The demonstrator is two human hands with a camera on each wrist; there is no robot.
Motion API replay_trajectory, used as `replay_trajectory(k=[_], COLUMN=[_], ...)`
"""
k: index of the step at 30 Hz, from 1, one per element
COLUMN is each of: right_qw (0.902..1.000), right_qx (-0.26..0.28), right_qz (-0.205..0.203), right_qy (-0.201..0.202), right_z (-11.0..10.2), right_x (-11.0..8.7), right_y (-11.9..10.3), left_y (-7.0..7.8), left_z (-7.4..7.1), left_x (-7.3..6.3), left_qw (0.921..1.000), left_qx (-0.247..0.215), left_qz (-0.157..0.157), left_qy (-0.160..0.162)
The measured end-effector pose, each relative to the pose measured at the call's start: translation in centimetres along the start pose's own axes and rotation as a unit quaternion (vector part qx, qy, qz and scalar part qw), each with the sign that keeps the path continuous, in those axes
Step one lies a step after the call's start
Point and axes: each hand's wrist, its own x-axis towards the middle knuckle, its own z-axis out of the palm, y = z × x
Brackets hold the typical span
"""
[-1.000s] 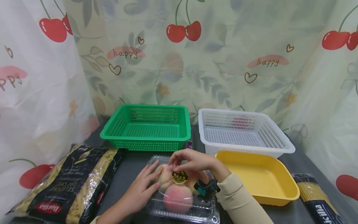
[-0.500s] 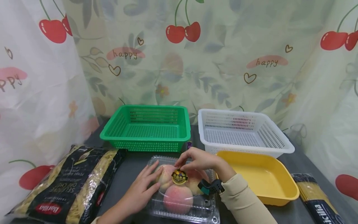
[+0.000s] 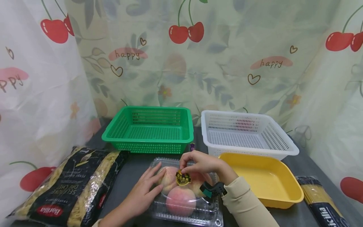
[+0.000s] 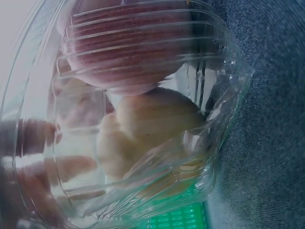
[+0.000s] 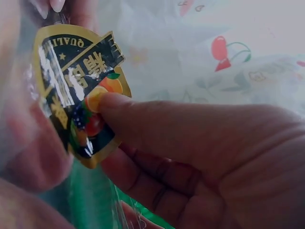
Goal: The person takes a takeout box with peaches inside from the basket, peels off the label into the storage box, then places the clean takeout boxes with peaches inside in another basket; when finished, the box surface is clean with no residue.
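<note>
A clear plastic box (image 3: 211, 206) holding several peaches (image 3: 181, 201) lies in front of me in the head view. On its lid is a black and gold sticker (image 3: 182, 178), printed with fruit. My right hand (image 3: 202, 162) pinches the sticker's upper edge; in the right wrist view the thumb lies on the sticker's face (image 5: 81, 90), and the curled fingers are behind it. My left hand (image 3: 141, 189) rests with extended fingers against the lid's left side. The left wrist view shows a peach (image 4: 128, 43) through the ribbed plastic.
Behind the box stand a green basket (image 3: 147, 146) and a white basket (image 3: 249, 149). A yellow tray (image 3: 263, 176) is at the right, beside a spaghetti pack (image 3: 323, 201). A large pasta bag (image 3: 68, 189) lies left. A small purple item (image 3: 192, 147) sits between the baskets.
My right hand has shifted slightly right, its thumb now at the sticker's upper edge instead of over its top part. The sticker looks slightly tilted and moved right. My left hand stays put.
</note>
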Motion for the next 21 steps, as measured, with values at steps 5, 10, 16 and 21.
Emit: replay_trajectory(k=[5, 10, 16, 21], right_qw=[0.9995, 0.998, 0.9972, 0.9966], right_qx=[0.026, 0.054, 0.066, 0.073], right_qz=[0.007, -0.002, -0.001, 0.012], right_qy=[-0.016, -0.032, -0.034, -0.036], right_z=[0.06, 0.23, 0.48, 0.51], right_x=[-0.06, -0.12, -0.1, -0.1], right_y=[0.02, 0.05, 0.14, 0.03], left_y=[0.03, 0.04, -0.03, -0.06], left_z=[-0.03, -0.07, -0.05, -0.01], left_x=[0.0, -0.03, -0.01, 0.05], left_qw=[1.0, 1.0, 1.0, 1.0], left_qx=[0.002, 0.002, 0.006, 0.003], left_qz=[0.002, 0.004, 0.007, 0.006], left_qy=[0.0, -0.003, 0.0, 0.001])
